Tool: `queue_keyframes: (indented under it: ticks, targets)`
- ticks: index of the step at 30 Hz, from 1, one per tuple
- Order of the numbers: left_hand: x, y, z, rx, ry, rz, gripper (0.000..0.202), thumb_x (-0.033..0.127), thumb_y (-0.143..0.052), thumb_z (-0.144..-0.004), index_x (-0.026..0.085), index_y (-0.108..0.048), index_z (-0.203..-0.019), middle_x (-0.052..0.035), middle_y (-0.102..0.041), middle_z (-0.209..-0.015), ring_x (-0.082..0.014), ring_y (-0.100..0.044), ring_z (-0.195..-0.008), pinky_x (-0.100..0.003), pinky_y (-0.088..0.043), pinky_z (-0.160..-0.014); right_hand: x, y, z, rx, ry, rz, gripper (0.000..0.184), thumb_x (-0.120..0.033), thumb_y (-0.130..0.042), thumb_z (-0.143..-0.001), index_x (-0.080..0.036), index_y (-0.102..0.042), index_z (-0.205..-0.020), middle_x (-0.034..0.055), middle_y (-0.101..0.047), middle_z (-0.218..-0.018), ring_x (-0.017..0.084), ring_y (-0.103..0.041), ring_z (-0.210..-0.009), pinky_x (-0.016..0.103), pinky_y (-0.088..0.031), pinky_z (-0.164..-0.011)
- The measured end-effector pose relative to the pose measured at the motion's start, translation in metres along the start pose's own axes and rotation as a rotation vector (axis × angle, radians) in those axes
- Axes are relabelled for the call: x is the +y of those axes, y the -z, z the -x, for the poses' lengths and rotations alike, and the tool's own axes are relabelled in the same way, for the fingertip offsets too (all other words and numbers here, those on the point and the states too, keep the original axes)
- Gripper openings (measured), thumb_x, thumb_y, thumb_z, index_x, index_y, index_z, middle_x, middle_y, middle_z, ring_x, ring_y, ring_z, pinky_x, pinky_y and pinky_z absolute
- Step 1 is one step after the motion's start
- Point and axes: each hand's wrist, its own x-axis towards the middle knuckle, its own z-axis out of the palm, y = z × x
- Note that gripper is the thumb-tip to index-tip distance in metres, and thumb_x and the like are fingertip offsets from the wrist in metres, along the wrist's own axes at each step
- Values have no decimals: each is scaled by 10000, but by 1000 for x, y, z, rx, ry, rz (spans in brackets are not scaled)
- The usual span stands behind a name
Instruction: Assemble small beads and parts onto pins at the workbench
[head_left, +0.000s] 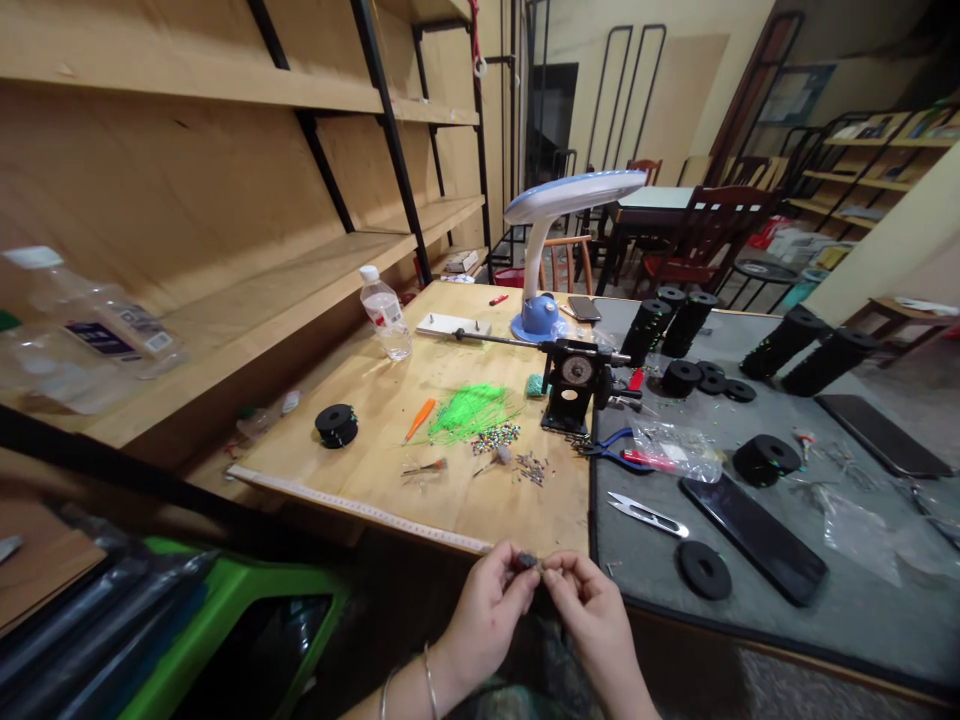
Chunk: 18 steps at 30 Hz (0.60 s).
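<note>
My left hand [487,605] and my right hand [589,605] meet just below the near edge of the wooden table [390,470]. Both pinch a tiny dark object [527,561] between thumb and fingertips; I cannot make out what it is. Bangles circle my left wrist. On the table ahead lie a bundle of green strands [471,408], a heap of small beads [496,437], an orange-handled tool [418,420] and a black spool [336,424]. A black hand-crank winder [574,382] stands at the table's right edge.
A grey mat [757,600] to the right carries snips [646,513], blue pliers [611,450], a phone [754,535], plastic bags and several black spools and discs. A desk lamp [551,250] and water bottle [384,312] stand farther back. Wooden shelves run along the left.
</note>
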Motion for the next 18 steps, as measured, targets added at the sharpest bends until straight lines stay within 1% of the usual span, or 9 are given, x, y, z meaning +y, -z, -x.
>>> queue_keyframes:
  ticks: [3, 7, 9, 13, 16, 18]
  targets:
    - [-1, 0, 1, -11, 4, -21, 362, 508, -626, -792, 166, -510, -768, 44, -445, -621, -97, -397, -561, -225, -320, -536, -1, -1, 2, -23, -12, 7, 379, -492, -774, -594, -143, -662, -690, -54, -467, -498, 108, -389, -482, 224, -340, -493]
    - [-2, 3, 0, -16, 16, -21, 355, 503, -620, -798, 166, -509, -773, 43, -450, -633, -96, -383, -563, -225, -310, -532, 2, 2, 6, -43, 6, 5, 353, -446, -743, -653, -156, -649, -833, -70, -444, -539, 113, -409, -489, 223, -361, -492]
    - [-2, 4, 0, -16, 23, -17, 352, 500, -623, -797, 172, -499, -770, 51, -436, -622, -94, -376, -557, -223, -304, -528, 3, 4, 8, -58, 13, 4, 343, -447, -717, -687, -166, -626, -862, -63, -461, -573, 115, -426, -489, 224, -371, -482]
    - [-2, 9, 2, -8, 36, -26, 352, 497, -632, -788, 177, -489, -759, 55, -425, -618, -95, -379, -557, -223, -305, -528, 2, 5, 11, -82, 14, 22, 326, -495, -671, -738, -182, -584, -764, -36, -492, -622, 127, -467, -522, 229, -402, -489]
    - [-2, 13, 5, -4, 37, -55, 320, 467, -620, -806, 170, -503, -773, 50, -427, -626, -97, -377, -565, -222, -308, -528, 1, 6, 11, -78, 18, 61, 356, -521, -658, -745, -185, -563, -681, -34, -482, -617, 125, -448, -532, 223, -388, -491]
    - [-3, 17, 7, -6, 33, -75, 294, 442, -609, -821, 167, -511, -789, 48, -432, -634, -97, -375, -567, -222, -311, -529, 2, 6, 11, -68, 20, 91, 367, -525, -662, -739, -182, -564, -657, -41, -465, -589, 123, -432, -529, 222, -372, -496]
